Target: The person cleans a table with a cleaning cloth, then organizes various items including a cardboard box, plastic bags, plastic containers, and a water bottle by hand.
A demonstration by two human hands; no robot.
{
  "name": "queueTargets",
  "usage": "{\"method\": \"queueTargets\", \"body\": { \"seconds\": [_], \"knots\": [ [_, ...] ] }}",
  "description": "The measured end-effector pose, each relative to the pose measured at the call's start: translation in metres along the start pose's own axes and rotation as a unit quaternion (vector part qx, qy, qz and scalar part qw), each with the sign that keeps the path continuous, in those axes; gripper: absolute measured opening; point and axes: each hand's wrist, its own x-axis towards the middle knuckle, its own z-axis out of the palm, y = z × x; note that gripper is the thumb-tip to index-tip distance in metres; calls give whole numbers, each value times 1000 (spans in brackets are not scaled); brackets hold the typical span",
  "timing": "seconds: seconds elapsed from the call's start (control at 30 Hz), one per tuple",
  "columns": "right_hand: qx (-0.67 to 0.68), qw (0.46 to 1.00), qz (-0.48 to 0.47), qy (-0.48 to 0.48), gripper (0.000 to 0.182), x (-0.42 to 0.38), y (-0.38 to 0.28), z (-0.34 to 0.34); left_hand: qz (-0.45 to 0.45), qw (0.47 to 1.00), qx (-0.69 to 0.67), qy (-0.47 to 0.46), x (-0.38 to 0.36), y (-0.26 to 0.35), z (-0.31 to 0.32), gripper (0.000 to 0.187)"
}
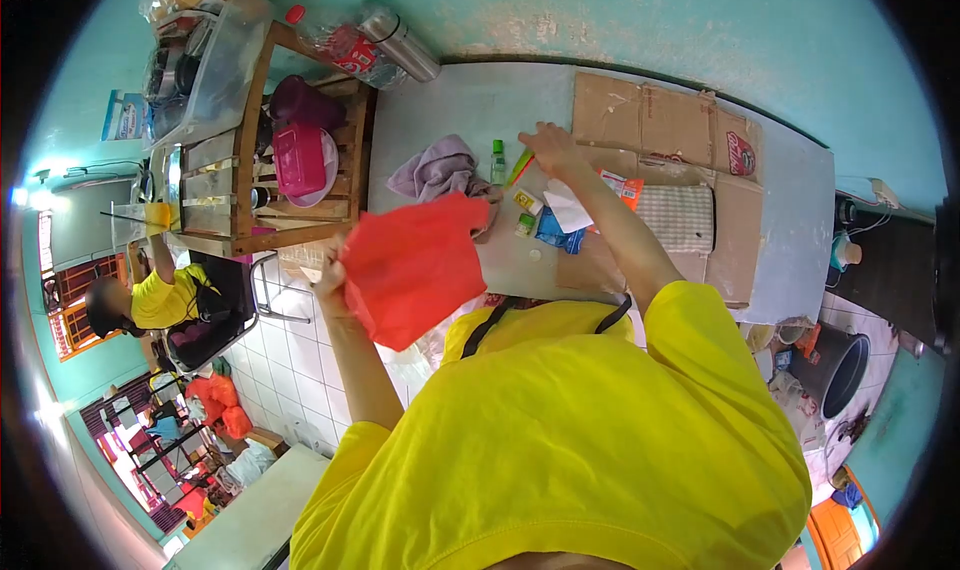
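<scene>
My left hand [330, 273] is closed on the edge of a red cloth bag [418, 270], which hangs spread out over the table's near edge. Across the table, my right hand [552, 152] pinches the end of a slim green item [520, 168]. Left of that item stands a small green-capped bottle [498, 162]. Below my right arm lie a small yellow packet [527, 202], a green packet [525, 225], a blue packet [560, 232], a white paper [567, 208] and an orange packet [625, 188]. A greyish towel [440, 168] is crumpled behind the red bag.
Flattened cardboard [735, 235] covers part of the table, with a checkered cloth item [675, 218] on it. A wooden rack [243, 185] stands at left, near a plastic bottle [360, 55] and a steel flask [400, 42]. Another person [165, 295] sits at far left.
</scene>
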Motion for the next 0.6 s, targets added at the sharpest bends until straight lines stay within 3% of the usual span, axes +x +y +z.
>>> {"method": "queueTargets", "body": {
  "seconds": [0.13, 0.23, 0.37, 0.47, 0.5, 0.6],
  "knots": [
    [32, 998, 56, -3, 26, -6, 17, -13, 18, 999, -31, -11, 10, 9, 12, 28],
    [68, 992, 101, 0, 24, -12, 18, -18, -6, 993, 120, 1, 22, 9, 18, 26],
    [118, 986, 118, 2, 21, -2, 28, -21, 11, 994, 59, -87, 29, 3, 18, 17],
    [165, 963, 213, -20, 25, -1, 30, -34, -55, 975, 208, -49, 45, -4, 1, 13],
    [142, 968, 206, -36, 25, 7, 40, -28, 15, 990, 129, -50, 35, 3, 36, 9],
    [81, 971, 191, -118, 27, 0, 57, 5, -37, 980, 188, -43, 47, 9, 20, 6]
  ]
}}
